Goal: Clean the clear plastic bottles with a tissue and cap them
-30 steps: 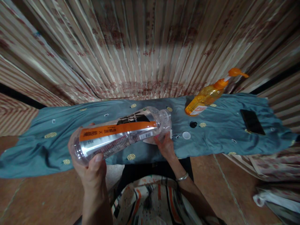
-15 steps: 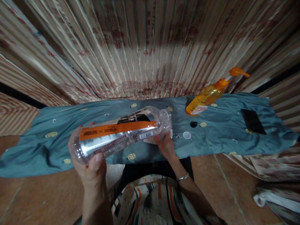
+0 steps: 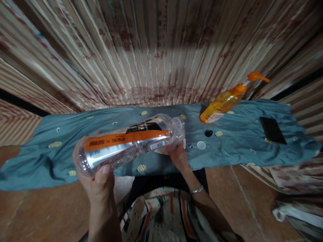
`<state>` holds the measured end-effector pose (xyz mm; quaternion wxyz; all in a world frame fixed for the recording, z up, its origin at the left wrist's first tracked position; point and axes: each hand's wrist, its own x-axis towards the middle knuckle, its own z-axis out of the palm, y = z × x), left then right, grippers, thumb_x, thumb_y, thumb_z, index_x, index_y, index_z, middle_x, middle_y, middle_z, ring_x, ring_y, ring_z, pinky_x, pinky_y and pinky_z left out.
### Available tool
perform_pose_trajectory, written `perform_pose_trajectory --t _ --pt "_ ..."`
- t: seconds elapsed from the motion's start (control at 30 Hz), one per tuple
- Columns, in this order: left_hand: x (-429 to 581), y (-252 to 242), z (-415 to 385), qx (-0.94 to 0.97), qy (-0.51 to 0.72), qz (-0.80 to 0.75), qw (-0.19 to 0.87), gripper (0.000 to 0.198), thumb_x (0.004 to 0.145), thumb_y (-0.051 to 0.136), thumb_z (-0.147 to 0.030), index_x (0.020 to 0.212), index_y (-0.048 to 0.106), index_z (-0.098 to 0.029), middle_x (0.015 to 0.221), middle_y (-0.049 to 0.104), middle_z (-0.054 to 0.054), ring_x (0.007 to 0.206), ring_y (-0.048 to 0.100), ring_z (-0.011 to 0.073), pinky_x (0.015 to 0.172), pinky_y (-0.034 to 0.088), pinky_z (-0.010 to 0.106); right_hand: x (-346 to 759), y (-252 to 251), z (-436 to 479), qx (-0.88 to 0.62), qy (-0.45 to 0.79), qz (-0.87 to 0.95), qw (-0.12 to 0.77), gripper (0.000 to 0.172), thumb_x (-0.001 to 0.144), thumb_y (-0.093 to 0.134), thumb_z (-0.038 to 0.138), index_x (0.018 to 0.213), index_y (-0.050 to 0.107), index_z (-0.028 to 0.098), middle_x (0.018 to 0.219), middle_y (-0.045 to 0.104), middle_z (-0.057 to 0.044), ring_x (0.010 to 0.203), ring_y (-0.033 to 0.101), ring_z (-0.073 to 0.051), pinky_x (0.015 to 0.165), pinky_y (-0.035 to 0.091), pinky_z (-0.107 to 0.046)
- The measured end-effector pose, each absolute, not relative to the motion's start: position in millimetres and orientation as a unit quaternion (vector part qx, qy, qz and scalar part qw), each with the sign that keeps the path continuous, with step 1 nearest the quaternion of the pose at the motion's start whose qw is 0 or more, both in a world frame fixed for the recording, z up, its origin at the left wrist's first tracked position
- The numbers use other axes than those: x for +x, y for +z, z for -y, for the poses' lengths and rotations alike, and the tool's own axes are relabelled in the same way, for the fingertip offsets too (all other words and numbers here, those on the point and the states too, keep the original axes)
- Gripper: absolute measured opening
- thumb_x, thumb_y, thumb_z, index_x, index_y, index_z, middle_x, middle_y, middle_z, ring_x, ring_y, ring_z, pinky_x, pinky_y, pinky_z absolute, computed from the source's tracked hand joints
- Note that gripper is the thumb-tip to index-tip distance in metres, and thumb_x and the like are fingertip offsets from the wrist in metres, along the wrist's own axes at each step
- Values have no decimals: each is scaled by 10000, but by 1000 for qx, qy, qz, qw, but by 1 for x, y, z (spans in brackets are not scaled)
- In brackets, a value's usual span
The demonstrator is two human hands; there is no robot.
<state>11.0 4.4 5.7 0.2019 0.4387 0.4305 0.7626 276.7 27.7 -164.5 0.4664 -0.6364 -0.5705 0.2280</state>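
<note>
My left hand (image 3: 97, 183) is wrapped round the base of a large clear plastic bottle (image 3: 128, 144) with an orange band on its label. The bottle lies nearly level in the air, its open neck pointing right. My right hand (image 3: 178, 156) is under the neck end, fingers closed against the bottle's shoulder and touching a white piece of paper or cloth beneath it. A white bottle cap (image 3: 201, 145) and a small black cap (image 3: 208, 133) lie on the blue-green cloth (image 3: 50, 148) just right of my right hand.
An orange pump bottle (image 3: 224, 102) stands at the back right of the cloth. A black phone (image 3: 273, 130) lies flat further right. A striped curtain (image 3: 156, 50) hangs behind. Brown tiled floor lies at the front. Patterned fabric is heaped at the lower right.
</note>
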Motion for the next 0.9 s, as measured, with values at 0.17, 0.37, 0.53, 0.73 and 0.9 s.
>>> perform_pose_trajectory --t 0.17,0.37,0.53,0.73,0.9 --pt "11 7 -4 441 762 -428 203 841 534 1058 -531 1334 860 -361 1394 757 58 1409 705 452 1257 535 661 276 -163 -28 -635 224 569 472 604 994 713 610 1394 638 163 1207 827 -234 1100 831 -427 903 729 -641" --pt "14 11 -2 421 775 -418 219 838 496 1082 -485 1302 885 -368 1331 790 43 1375 723 420 1247 550 612 276 -167 -27 -639 222 570 467 605 995 704 579 1426 639 159 1235 819 -238 1158 823 -434 934 733 -618" --pt "14 11 -3 443 765 -421 206 830 551 1054 -496 1344 860 -348 1344 782 66 1388 719 443 1263 531 664 277 -165 -27 -644 239 563 459 626 970 719 557 1431 626 142 1251 819 -244 1169 828 -431 968 727 -631" --pt "14 8 -3 433 766 -427 210 836 528 1058 -507 1326 864 -349 1374 763 68 1407 705 461 1267 520 702 276 -158 -26 -649 246 556 457 606 961 732 565 1393 641 150 1243 825 -251 1160 832 -426 954 728 -627" --pt "14 10 -3 429 770 -422 211 823 515 1065 -499 1308 882 -374 1347 781 51 1391 712 443 1284 500 689 275 -155 -27 -656 249 551 452 531 937 737 512 1332 644 169 1239 830 -252 1165 825 -432 976 713 -648"
